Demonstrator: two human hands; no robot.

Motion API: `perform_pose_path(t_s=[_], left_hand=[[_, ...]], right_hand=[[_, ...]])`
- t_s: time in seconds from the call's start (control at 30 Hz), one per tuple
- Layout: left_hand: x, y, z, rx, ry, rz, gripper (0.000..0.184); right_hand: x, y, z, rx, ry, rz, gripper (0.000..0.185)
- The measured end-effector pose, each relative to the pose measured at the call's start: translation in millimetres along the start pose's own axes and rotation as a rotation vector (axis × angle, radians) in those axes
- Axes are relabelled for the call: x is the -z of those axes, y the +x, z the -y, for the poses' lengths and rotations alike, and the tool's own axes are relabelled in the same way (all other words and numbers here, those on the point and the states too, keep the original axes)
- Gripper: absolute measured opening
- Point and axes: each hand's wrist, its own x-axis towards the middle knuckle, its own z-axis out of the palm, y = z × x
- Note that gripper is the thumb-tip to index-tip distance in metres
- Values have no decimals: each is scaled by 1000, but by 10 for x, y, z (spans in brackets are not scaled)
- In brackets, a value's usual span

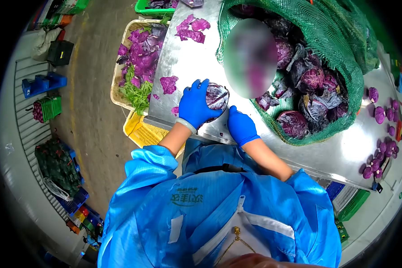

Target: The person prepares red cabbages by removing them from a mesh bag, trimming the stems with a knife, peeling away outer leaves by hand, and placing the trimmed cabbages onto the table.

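- In the head view, the cabbage (pixel 218 94) lies on the metal worktop (pixel 272 145), close to the near edge and not far from the near left corner.
- The left hand (pixel 195 105), in a blue glove, holds this cabbage from its left side. The fingers go up along the far left of it, and the thumb lies across its near part, so the cabbage sits between thumb and fingers.
- The right hand (pixel 243 127), also gloved in blue, is just beside the cabbage, on its right, above the near edge. Its fingers look bent inward, and their tips point to the cabbage. I cannot tell if they touch it, or if they hold something.
- To the right of both hands, a green net bag (pixel 353 105) lies open on the worktop, with many purple heads (pixel 293 124) in its mouth. A blurred patch covers one part there.
- Loose leaves (pixel 169 85) are spread along the left edge of the worktop.
- Beyond this edge stands a white crate (pixel 116 85) with leaves and greens; a yellow crate (pixel 148 134) is below the near left corner.
- Small purple pieces (pixel 379 115) lie toward the right end.
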Motion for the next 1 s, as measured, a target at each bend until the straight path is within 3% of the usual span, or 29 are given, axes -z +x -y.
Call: perform_pose_path(t_s=[0.1,0.17,0.23,0.43,0.57,0.63,0.73,0.83,1.0], left_hand=[[-4,84,78,29,-38,54,101],[31,144,-32,45,38,71,103],[-5,162,-133,55,70,25,102],[-211,119,78,-44,7,-9,103],[17,173,-69,-4,58,99,100],[65,184,-112,56,29,125,99],[0,107,80,24,-106,57,100],[-173,-132,329,-59,-253,-160,99],[-371,-679,731,2,-775,-184,111]], right_hand=[[-102,121,-24,-10,-15,-54,17],[-451,409,-219,81,66,-203,16],[-269,463,-146,-42,80,-55,17],[-307,148,-244,-20,146,-45,23],[-363,103,-233,-72,37,-35,20],[-696,328,-369,15,16,-195,21],[-882,377,-507,74,28,-263,24],[-894,58,-777,29,12,-132,25],[-846,-18,-1123,60,74,-132,26]])
